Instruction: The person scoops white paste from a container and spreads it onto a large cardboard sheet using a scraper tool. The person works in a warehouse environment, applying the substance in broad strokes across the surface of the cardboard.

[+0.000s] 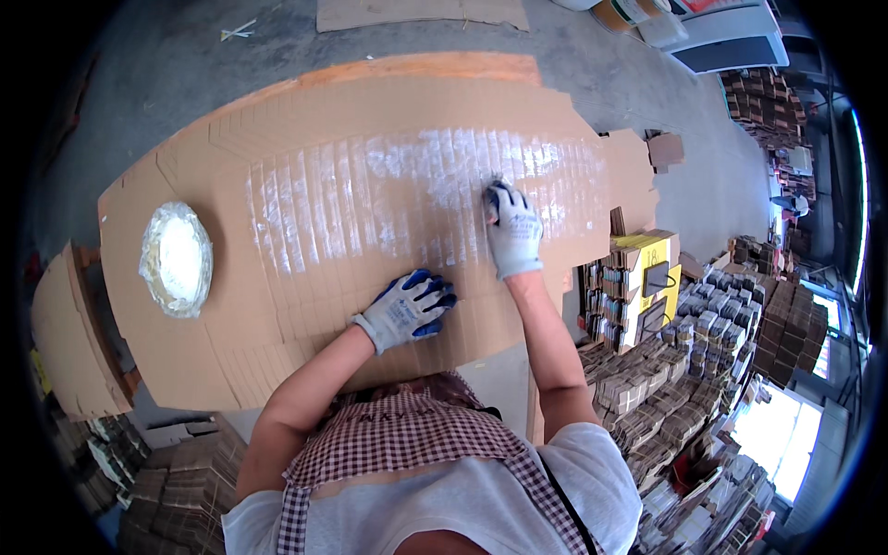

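Observation:
A row of overlapped brown cardboard sheets lies fanned out in front of me, their stepped edges smeared with wet white paste. My right hand, in a white glove with blue palm, presses on the pasted strips right of the middle. Its fingers are curled in, and whatever they may hold is hidden beneath them. My left hand, gloved alike, rests on the near part of the sheets with fingers spread, holding nothing. At the left, a plastic-lined bowl with white contents stands on the cardboard.
Under the sheets, a wooden table edge shows at the far side. Bundled cardboard stacks and yellow-and-white boxes stand at my right. More stacks are at the lower left. A flat cardboard piece lies on the floor beyond.

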A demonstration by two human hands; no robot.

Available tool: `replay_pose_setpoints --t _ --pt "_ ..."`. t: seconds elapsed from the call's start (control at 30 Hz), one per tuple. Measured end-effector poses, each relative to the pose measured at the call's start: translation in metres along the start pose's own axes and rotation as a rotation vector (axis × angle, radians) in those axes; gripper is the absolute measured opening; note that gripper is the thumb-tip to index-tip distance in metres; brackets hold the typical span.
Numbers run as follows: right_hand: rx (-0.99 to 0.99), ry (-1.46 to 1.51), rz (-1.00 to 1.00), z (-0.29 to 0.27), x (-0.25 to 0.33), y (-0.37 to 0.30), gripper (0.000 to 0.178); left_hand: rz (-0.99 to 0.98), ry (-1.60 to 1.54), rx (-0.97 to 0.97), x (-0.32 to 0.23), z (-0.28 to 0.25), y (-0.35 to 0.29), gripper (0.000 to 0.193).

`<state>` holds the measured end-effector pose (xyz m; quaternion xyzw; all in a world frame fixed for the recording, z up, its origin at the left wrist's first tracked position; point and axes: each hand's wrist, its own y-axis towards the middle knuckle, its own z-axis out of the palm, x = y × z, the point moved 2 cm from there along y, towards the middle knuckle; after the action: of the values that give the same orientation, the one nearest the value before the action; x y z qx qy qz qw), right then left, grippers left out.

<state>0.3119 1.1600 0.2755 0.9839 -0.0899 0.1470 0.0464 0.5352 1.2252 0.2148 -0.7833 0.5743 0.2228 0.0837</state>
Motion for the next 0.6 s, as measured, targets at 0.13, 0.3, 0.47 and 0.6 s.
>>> replay_pose_setpoints --t 0.13,0.3,0.47,0.6 --pt "0.112 -0.034 -0.38 0.009 0.047 -0.043 0.047 0.034 0.04 -0.065 -0.001 -0.004 0.001 0.048" --pt "0.013 -0.062 -0.177 0.014 0.006 -0.003 0.042 0.027 0.001 -0.013 0.0 -0.004 0.003 0.047" --pt "-0.007 0.063 -0.297 0.017 0.041 -0.012 0.044 0.026 -0.021 -0.049 0.002 0.008 -0.001 0.047" --pt "0.018 0.092 -0.393 0.013 0.045 -0.006 0.039 0.04 -0.021 -0.072 0.0 -0.001 0.002 0.048"
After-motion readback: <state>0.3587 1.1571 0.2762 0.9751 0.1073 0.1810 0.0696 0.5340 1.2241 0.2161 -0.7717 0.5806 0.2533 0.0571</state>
